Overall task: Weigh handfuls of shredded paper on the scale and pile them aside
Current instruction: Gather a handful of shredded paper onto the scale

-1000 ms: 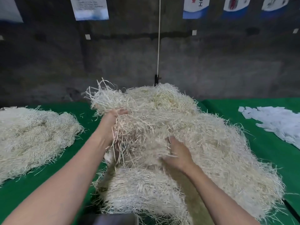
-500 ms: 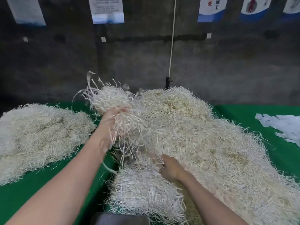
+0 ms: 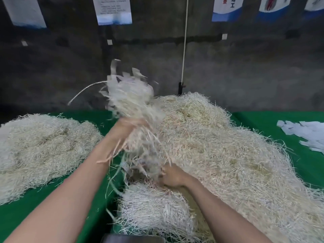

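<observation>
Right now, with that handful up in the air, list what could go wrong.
1. Loose strands trail from the handful in the left hand. Some could drop on the green table or on the clump below, possibly throwing off a weighing.
2. The handful looks tangled with the big heap, where the right hand grips shreds. Pulling may drag extra paper along.

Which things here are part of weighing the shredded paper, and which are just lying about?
In the job: left hand gripping a raised handful; right hand gripping the main heap; side pile on the left.
Lying about: white slips; wall posters; hanging cord.
</observation>
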